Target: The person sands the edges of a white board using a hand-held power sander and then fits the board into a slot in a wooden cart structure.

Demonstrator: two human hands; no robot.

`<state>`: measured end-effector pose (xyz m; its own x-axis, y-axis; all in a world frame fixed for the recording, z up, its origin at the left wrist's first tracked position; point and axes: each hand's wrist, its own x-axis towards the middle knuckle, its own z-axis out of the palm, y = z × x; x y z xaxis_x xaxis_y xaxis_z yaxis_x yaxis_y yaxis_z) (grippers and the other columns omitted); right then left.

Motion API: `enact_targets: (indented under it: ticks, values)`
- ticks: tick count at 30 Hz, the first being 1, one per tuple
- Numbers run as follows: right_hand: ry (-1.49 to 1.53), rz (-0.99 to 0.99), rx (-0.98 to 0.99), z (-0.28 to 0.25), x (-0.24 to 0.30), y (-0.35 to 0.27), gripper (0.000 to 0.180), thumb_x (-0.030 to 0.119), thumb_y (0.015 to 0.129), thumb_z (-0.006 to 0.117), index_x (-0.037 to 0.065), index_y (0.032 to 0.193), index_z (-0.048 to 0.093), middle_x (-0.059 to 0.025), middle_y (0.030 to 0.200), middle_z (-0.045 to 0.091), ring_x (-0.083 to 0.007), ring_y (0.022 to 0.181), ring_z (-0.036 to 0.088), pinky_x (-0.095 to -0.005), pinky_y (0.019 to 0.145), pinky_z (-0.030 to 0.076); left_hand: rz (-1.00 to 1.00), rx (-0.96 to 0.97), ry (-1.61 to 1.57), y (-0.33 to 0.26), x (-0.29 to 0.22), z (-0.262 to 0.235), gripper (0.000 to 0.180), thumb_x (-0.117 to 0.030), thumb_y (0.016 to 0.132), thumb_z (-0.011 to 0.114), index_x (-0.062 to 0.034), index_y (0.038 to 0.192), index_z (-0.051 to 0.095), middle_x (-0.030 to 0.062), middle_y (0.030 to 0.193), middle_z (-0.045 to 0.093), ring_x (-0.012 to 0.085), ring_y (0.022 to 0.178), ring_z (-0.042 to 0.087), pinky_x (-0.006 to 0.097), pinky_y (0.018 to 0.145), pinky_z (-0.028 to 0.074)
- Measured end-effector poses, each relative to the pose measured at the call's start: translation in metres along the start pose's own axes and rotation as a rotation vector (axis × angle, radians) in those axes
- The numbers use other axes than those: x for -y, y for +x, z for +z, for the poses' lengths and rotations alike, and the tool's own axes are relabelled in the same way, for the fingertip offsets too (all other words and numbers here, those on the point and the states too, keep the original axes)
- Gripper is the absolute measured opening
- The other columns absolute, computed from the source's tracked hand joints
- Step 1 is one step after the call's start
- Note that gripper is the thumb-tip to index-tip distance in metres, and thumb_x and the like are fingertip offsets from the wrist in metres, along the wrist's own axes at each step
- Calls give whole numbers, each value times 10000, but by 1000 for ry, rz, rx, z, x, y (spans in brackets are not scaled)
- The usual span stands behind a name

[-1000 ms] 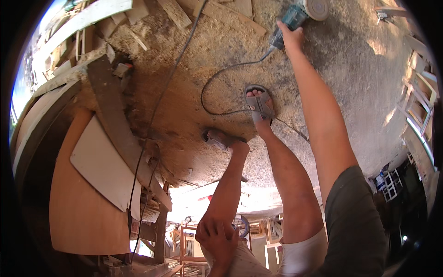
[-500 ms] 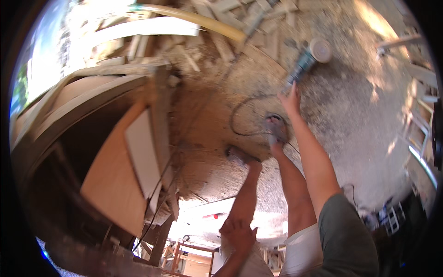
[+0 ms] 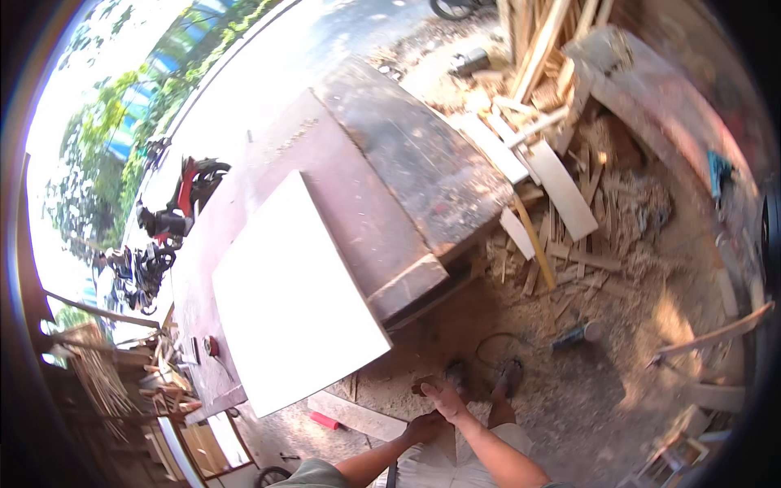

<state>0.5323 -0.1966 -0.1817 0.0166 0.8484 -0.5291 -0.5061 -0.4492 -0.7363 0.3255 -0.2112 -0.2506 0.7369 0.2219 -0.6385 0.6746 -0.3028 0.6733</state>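
My right hand [image 3: 444, 398] is low in the picture with its fingers spread and nothing in it. My left hand [image 3: 424, 426] is curled just below it, touching the right wrist; whether it holds anything is hidden. A blue-green angle grinder [image 3: 574, 334] lies on the sawdust floor to the right of my feet [image 3: 509, 377], its black cord [image 3: 488, 346] looped beside it. A white board [image 3: 293, 301] lies flat on the dark wooden workbench [image 3: 407, 175] to the left of my hands.
Offcuts and planks [image 3: 553, 179] are heaped on the floor beyond the bench. A red and black power tool [image 3: 183, 203] sits at the bench's far left. A pale plank [image 3: 358, 416] and a small red object [image 3: 324, 420] lie under the board's near corner.
My right hand has let go of the angle grinder, which now lies on the floor. Both hands have come together near my body, and the view has swung toward the workbench.
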Motion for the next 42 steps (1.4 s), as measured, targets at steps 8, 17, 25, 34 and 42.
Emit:
enact_targets:
  ticks: [8, 17, 25, 34, 42]
  values:
    - [476, 238, 305, 166, 117, 36, 985, 555, 789, 822, 12, 1478, 374, -138, 1488, 477, -347, 1419, 399, -626, 1167, 290, -449, -667, -596, -149, 68, -45, 601, -565, 875, 682, -62, 1202, 710, 158, 1125, 740, 311, 1056, 685, 397, 942, 500]
    - [257, 157, 39, 191, 133, 76, 624, 382, 875, 787, 76, 1371, 565, -80, 1391, 577, -323, 1277, 538, -551, 1124, 412, -962, -770, -948, -223, 77, 84, 761, -689, 847, 674, 5, 1154, 733, 175, 1198, 714, 328, 1102, 678, 414, 986, 493]
    - [131, -136, 169, 221, 221, 49, 507, 347, 880, 710, 25, 1250, 584, -109, 1228, 610, -280, 1107, 587, -426, 969, 476, -1082, -906, -1689, -249, 24, 248, 652, -570, 896, 702, 19, 1177, 698, 150, 1165, 705, 318, 1043, 685, 435, 904, 527]
    - [5, -512, 113, 304, 391, 67, 336, 264, 825, 693, 19, 1043, 620, -92, 1006, 631, -244, 870, 632, -366, 768, 522, -1047, -1047, -2102, -305, 12, 305, 597, -516, 914, 709, 19, 1179, 689, 142, 1144, 702, 312, 1006, 689, 439, 870, 536]
    - [-579, -860, 150, 452, 495, 94, 141, 148, 790, 683, 61, 862, 597, 20, 766, 519, -129, 672, 485, -300, 628, 416, -1223, -892, -2221, -399, 46, 360, 548, -467, 929, 715, 18, 1180, 681, 135, 1125, 700, 306, 972, 692, 442, 839, 545]
